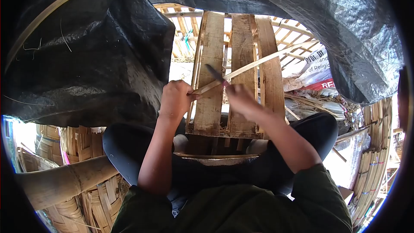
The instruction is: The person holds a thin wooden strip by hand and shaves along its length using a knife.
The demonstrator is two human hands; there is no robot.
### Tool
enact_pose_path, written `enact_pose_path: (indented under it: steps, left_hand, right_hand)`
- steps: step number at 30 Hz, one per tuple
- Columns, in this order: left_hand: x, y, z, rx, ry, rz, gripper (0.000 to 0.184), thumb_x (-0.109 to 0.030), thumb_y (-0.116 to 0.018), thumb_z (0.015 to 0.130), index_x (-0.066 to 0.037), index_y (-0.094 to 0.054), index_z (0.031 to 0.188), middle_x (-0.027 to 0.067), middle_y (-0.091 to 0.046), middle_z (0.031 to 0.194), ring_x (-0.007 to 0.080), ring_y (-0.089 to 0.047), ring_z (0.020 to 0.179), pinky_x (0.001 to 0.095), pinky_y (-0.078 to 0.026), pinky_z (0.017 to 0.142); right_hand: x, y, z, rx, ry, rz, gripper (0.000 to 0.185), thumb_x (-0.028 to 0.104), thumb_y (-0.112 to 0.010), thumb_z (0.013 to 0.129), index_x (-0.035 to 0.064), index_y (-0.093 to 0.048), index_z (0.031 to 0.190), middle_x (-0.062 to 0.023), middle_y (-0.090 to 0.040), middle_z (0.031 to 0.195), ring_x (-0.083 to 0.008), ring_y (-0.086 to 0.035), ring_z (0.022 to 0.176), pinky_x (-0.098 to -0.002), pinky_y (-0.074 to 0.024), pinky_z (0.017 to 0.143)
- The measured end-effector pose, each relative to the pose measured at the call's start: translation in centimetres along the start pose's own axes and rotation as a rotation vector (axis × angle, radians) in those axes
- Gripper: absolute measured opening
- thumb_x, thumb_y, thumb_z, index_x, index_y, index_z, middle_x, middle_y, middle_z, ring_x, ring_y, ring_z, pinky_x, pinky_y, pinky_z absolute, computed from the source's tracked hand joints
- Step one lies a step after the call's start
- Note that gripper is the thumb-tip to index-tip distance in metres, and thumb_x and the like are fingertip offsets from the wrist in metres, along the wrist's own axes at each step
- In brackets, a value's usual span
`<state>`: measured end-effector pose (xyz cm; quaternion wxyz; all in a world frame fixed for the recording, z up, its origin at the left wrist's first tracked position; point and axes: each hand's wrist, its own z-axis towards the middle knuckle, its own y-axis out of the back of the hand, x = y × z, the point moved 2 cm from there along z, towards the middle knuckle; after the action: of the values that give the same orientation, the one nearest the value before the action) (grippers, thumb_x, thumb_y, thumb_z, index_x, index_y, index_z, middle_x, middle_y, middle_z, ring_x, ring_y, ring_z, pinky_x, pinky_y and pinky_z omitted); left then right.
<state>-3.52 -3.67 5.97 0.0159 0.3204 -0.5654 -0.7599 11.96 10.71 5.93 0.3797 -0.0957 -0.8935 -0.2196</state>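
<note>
A long pale bamboo strip runs slantwise from my left hand up to the far right, above the wooden slats. My left hand is closed around its near end. In my right hand is a knife, its dark blade pointing up and to the left. The blade crosses the strip a little right of my left hand; whether its edge touches the strip I cannot tell. Both hands are over a low bench of wooden planks between my knees.
Black plastic sheeting hangs at the left, top and right. A printed sack and loose strips lie to the right. A thick bamboo pole is at the lower left, near woven bamboo. Bundled strips stand at the right.
</note>
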Motion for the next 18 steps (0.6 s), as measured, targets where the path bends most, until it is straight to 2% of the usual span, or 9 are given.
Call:
enact_pose_path:
  steps: [1,4,6,7,8,10,12,16,18]
  left_hand:
    - [-0.2,0.2,0.1,0.038,0.024,-0.016,0.032,-0.026,-0.085,0.070,0.000,-0.066,0.062,0.0187,-0.058,0.061,0.0386,-0.057,0.059,0.0432,-0.045,0.059]
    - [-0.7,0.5,0.1,0.125,0.103,0.019,0.027,-0.027,-0.083,0.073,-0.002,-0.074,0.074,0.0191,-0.067,0.071,0.0369,-0.066,0.071,0.0435,-0.053,0.071]
    - [-0.6,0.5,0.2,0.127,0.100,0.042,0.027,-0.027,-0.084,0.073,-0.002,-0.074,0.075,0.0192,-0.067,0.072,0.0371,-0.067,0.072,0.0436,-0.053,0.071]
    - [-0.5,0.5,0.2,0.142,0.091,0.072,0.026,-0.027,-0.084,0.074,-0.002,-0.075,0.076,0.0192,-0.067,0.072,0.0373,-0.067,0.072,0.0436,-0.053,0.071]
    - [-0.5,0.5,0.3,0.148,0.087,0.074,0.026,-0.027,-0.084,0.074,-0.002,-0.075,0.076,0.0192,-0.067,0.072,0.0373,-0.067,0.072,0.0436,-0.053,0.071]
    - [-0.5,0.5,0.3,0.162,0.162,-0.024,0.026,-0.027,-0.084,0.074,-0.003,-0.075,0.077,0.0196,-0.067,0.074,0.0376,-0.067,0.073,0.0439,-0.054,0.072]
    - [-0.6,0.6,0.1,0.158,0.155,-0.002,0.026,-0.027,-0.084,0.074,-0.003,-0.075,0.077,0.0197,-0.068,0.075,0.0376,-0.067,0.074,0.0441,-0.054,0.071]
    - [-0.2,0.2,0.0,0.011,0.028,-0.002,0.027,-0.026,-0.084,0.071,-0.002,-0.071,0.068,0.0186,-0.061,0.065,0.0374,-0.060,0.062,0.0434,-0.047,0.062]
    - [-0.2,0.1,0.2,0.067,0.060,0.001,0.026,-0.027,-0.083,0.073,-0.003,-0.074,0.073,0.0188,-0.065,0.070,0.0373,-0.063,0.068,0.0436,-0.050,0.067]
  right_hand:
    - [-0.3,0.7,0.8,-0.080,-0.020,0.067,0.041,0.033,-0.033,0.108,-0.0032,-0.051,0.101,-0.0001,-0.045,0.059,-0.0103,-0.041,0.040,-0.0310,-0.0413,0.035]
    - [-1.1,1.9,1.8,-0.178,0.043,0.017,0.045,0.038,-0.030,0.109,-0.0026,-0.048,0.103,-0.0006,-0.046,0.059,-0.0116,-0.042,0.040,-0.0320,-0.0447,0.037]
    - [-1.6,-2.2,0.7,-0.107,0.165,-0.177,0.046,0.040,-0.030,0.109,-0.0016,-0.050,0.102,-0.0009,-0.045,0.057,-0.0122,-0.042,0.039,-0.0325,-0.0432,0.037]
    - [0.0,-2.5,-0.6,0.228,0.026,-0.165,0.046,0.039,-0.031,0.109,-0.0028,-0.050,0.106,-0.0042,-0.052,0.067,-0.0120,-0.049,0.047,-0.0313,-0.0410,0.039]
    - [-0.1,-2.3,-0.1,0.227,0.024,-0.158,0.046,0.039,-0.031,0.109,-0.0028,-0.050,0.106,-0.0042,-0.052,0.067,-0.0120,-0.049,0.047,-0.0313,-0.0410,0.039]
    - [-0.2,-0.2,0.9,-0.247,-0.047,0.052,0.043,0.037,-0.033,0.108,-0.0027,-0.051,0.108,-0.0055,-0.053,0.071,-0.0122,-0.053,0.055,-0.0311,-0.0386,0.040]
    - [0.2,1.3,0.4,-0.141,0.046,0.003,0.047,0.039,-0.033,0.108,-0.0046,-0.051,0.106,-0.0065,-0.054,0.071,-0.0123,-0.055,0.061,-0.0309,-0.0408,0.042]
    - [0.0,-2.2,0.2,-0.001,0.204,-0.137,0.040,0.030,-0.035,0.108,-0.0048,-0.052,0.097,-0.0023,-0.050,0.064,-0.0105,-0.047,0.046,-0.0294,-0.0362,0.035]
    - [1.3,-0.7,-0.7,0.104,0.005,-0.184,0.037,0.029,-0.035,0.108,-0.0018,-0.051,0.094,0.0004,-0.046,0.061,-0.0087,-0.039,0.039,-0.0267,-0.0313,0.031]
